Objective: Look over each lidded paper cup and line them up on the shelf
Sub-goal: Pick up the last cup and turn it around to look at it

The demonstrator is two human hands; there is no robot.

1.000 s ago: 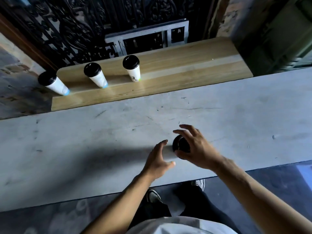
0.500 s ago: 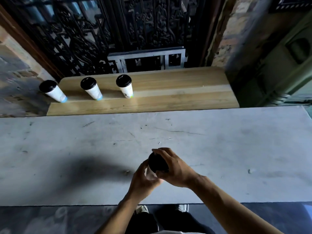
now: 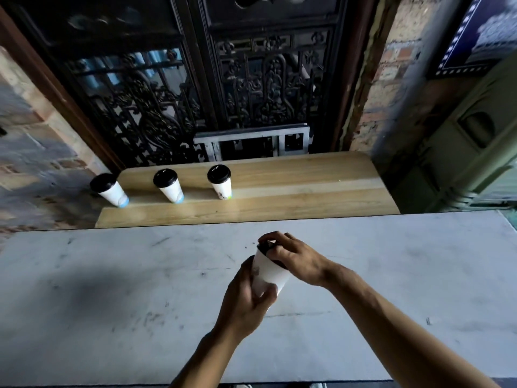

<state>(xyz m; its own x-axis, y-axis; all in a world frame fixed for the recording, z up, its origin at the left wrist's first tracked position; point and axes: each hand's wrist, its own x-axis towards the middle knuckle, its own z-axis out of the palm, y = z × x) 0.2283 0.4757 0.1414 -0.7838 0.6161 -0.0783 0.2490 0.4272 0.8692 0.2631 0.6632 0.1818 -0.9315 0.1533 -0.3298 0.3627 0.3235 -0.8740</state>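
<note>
I hold a white paper cup (image 3: 270,271) with a black lid above the grey counter (image 3: 112,289), tilted away from me. My left hand (image 3: 246,301) wraps its lower body. My right hand (image 3: 293,259) grips the lid end from the right. On the wooden shelf (image 3: 293,191) beyond the counter stand three more white cups with black lids in a row: the left cup (image 3: 110,189) at the shelf's left end, the middle cup (image 3: 169,186), and the right cup (image 3: 221,182).
The shelf's right half is bare wood. Behind it rises a dark ornate metal grille (image 3: 223,93) with a small grey frame (image 3: 251,142) at its foot. Brick walls flank both sides. A green cabinet (image 3: 470,152) stands at the far right.
Both hands closed on the cup and raised it off the counter, tilting it so its white side shows. The view has lifted toward the shelf and grille.
</note>
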